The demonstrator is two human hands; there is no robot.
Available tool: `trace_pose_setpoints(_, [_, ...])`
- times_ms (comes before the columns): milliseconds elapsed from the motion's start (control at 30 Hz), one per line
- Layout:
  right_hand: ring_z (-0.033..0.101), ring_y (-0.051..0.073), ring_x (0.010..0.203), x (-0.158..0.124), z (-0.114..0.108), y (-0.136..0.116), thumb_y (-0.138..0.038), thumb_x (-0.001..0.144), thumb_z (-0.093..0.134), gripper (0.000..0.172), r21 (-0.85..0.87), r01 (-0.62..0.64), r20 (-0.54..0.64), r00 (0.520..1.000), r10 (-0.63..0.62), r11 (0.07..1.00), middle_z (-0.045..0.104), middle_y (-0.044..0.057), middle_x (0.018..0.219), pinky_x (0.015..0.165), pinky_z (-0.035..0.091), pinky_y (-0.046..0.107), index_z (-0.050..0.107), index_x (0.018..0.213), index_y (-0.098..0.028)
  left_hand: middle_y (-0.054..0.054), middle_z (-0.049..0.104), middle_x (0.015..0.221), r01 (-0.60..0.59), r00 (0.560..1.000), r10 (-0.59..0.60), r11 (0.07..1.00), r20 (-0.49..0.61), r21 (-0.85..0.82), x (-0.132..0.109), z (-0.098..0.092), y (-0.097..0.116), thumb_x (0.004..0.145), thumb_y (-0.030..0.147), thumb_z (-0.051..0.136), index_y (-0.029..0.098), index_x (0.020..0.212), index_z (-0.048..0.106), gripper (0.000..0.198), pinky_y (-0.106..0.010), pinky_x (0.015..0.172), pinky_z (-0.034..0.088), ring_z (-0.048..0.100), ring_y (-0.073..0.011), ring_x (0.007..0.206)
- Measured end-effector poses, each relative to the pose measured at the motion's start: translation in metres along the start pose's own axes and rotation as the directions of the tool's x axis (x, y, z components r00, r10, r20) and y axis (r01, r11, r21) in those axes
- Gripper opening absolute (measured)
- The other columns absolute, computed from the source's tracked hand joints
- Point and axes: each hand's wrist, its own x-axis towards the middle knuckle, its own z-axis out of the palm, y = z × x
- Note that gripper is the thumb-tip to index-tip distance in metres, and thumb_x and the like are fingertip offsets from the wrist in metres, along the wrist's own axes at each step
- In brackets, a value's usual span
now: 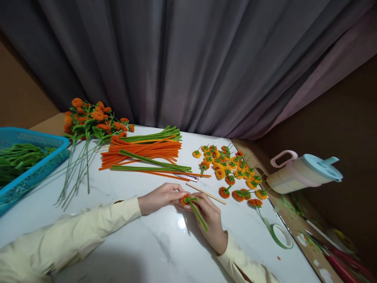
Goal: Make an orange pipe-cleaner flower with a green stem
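Near the middle of the white marbled table, my left hand (161, 198) pinches the left side of a small orange flower head (184, 199). My right hand (209, 220) is closed on the right side of the same flower, its fingertips close to the left ones. Green fuzzy stems (200, 217) stick out from the flower's underside, one pointing down across the right fingers. Just behind the hands lie a thin wooden stick (206, 193) and a small cutting tool (186, 178), partly under orange and green fuzzy stems (144, 151).
Several orange and yellow flower heads (232, 165) lie at the right, near a tumbler (303, 173) and green tape roll (282, 236). Finished long-stemmed flowers (97, 118) and a blue basket (35, 168) stand left. Red-handled tools (338, 261) lie far right.
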Motion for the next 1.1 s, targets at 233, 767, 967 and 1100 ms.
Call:
trace_pose_setpoints(233, [0.052, 0.014, 0.054, 0.008, 0.001, 0.001, -0.047, 0.084, 0.052, 0.037, 0.161, -0.434, 0.092, 0.901, 0.424, 0.886, 0.055, 0.003, 0.058, 0.051, 0.042, 0.025, 0.058, 0.062, -0.017, -0.010, 0.070, 0.081, 0.058, 0.984, -0.056, 0.998, 0.169, -0.007, 0.005, -0.009, 0.002, 0.082, 0.051, 0.052, 0.015, 0.090, 0.052, 0.038, -0.030, 0.069, 0.046, 0.067, -0.0186, 0.071])
trace_pose_setpoints(767, [0.036, 0.008, 0.044, 0.001, -0.001, -0.001, -0.045, 0.081, 0.056, 0.038, 0.112, -0.477, -0.044, 0.874, 0.484, 0.871, 0.039, -0.004, 0.049, 0.043, 0.031, 0.021, 0.045, 0.057, -0.018, -0.007, 0.068, 0.076, 0.081, 0.988, -0.087, 0.996, 0.130, 0.046, 0.005, -0.011, 0.004, 0.080, 0.046, 0.058, 0.014, 0.085, 0.052, 0.033, -0.028, 0.065, 0.045, 0.064, -0.0146, 0.061])
trace_pose_setpoints(967, [0.043, 0.009, 0.046, -0.005, -0.004, -0.002, -0.025, 0.085, 0.055, 0.025, -0.069, -0.217, 0.033, 0.975, 0.219, 0.974, 0.052, -0.004, 0.060, 0.045, 0.038, 0.020, 0.051, 0.109, -0.018, -0.007, 0.068, 0.081, 0.061, 0.990, -0.055, 0.997, 0.126, -0.050, 0.006, -0.013, 0.003, 0.075, 0.041, 0.065, 0.014, 0.083, 0.054, 0.030, -0.029, 0.068, 0.047, 0.065, -0.0158, 0.071])
trace_pose_setpoints(1100, [0.049, 0.010, 0.050, -0.005, -0.003, 0.001, -0.025, 0.086, 0.054, 0.016, -0.086, -0.238, 0.061, 0.968, 0.243, 0.967, 0.056, -0.002, 0.063, 0.048, 0.042, 0.020, 0.053, 0.101, -0.019, -0.005, 0.067, 0.083, 0.062, 0.995, -0.059, 0.997, 0.085, -0.039, 0.007, -0.011, 0.004, 0.069, 0.038, 0.071, 0.013, 0.079, 0.055, 0.031, -0.030, 0.071, 0.048, 0.063, -0.0150, 0.073])
